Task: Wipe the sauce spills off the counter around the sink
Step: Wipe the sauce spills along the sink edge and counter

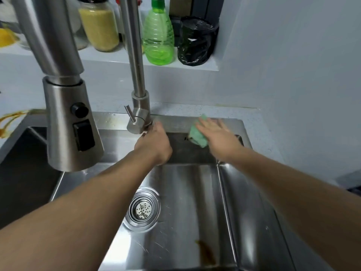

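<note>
My right hand (216,136) lies flat, fingers spread, pressing a green cloth (198,134) onto the steel ledge behind the sink (195,122). The hand is blurred. My left hand (154,142) reaches to the base of the faucet (139,118), its fingers curled against it. Brown sauce streaks (8,120) mark the white counter at the far left. Another brown sauce smear (206,253) lies in the steel sink basin (185,202) near its front edge.
The faucet's spray head (70,126) hangs large at the left foreground. On a shelf behind stand a jar of yellow grains (99,26), a green bottle (158,34) and a black-bagged container (197,42). A drain strainer (142,209) sits in the basin. A white wall rises at the right.
</note>
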